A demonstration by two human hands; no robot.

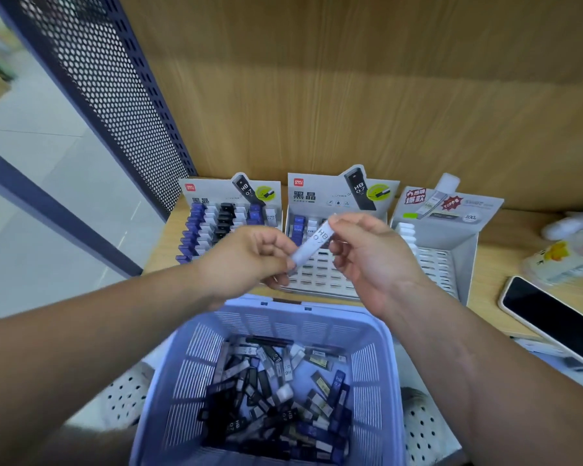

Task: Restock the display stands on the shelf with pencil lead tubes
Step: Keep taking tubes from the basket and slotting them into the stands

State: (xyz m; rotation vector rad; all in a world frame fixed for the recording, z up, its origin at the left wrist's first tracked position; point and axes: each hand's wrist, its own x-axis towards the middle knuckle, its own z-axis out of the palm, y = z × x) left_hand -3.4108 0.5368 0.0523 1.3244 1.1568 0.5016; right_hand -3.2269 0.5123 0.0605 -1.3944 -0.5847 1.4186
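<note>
Left hand [249, 257] and right hand [371, 250] each pinch 1 end of the white HB 0.7 tube [313, 242] above the middle stand [317, 280]; best to turn it upright over an empty slot before letting go

Phone [552, 317] is lying screen up at far right, set on a diagonal; screen dark, case pale. White sheets [549, 353] are showing under its near edge, print unreadable. Clear bag [559, 260] with a yellow print is sitting just behind the phone. White object [566, 227] is lying behind the bag, too blurred to identify. Dark blue perforated panel [115, 95] is standing upright at left, meeting the wood-grain back panel [350, 79] at the corner. Pale floor [48, 163] is showing beyond the perforated panel. White surface with round holes [125, 395] is showing at bottom left and bottom right.
</note>
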